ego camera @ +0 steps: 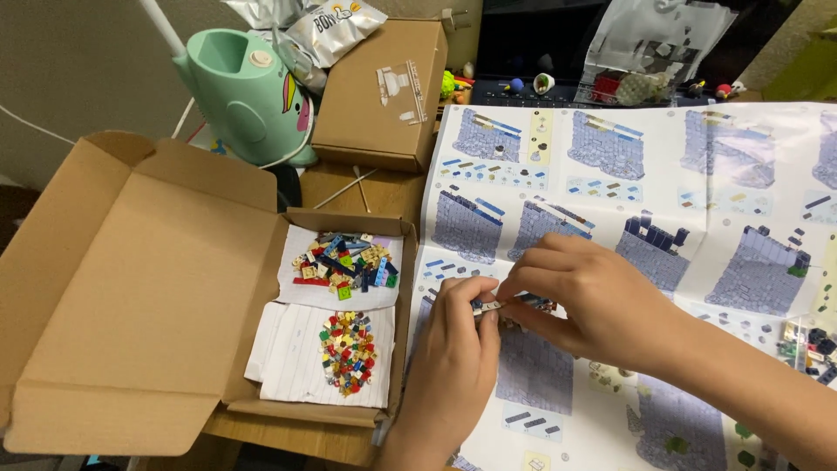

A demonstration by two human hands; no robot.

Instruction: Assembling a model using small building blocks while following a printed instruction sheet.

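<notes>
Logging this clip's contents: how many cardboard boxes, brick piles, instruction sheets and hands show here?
Cardboard boxes: 2, the open box and the closed box
Brick piles: 2, upper pile and lower pile
Instruction sheets: 1
Hands: 2, left hand and right hand
Total: 7

Materials & finish: mostly paper, card, plastic.
Near-left open box (131, 288): matt brown corrugated card; lined paper sheets (288, 358) inside, w/ glossy plastic bricks (347, 263). Right: instruction sheet (697, 201), smooth semi-gloss paper. Far-left mint lamp (244, 96): smooth plastic. Far foil bag (327, 26): shiny, crinkled. Hands' small brick piece (490, 304): plastic.
</notes>
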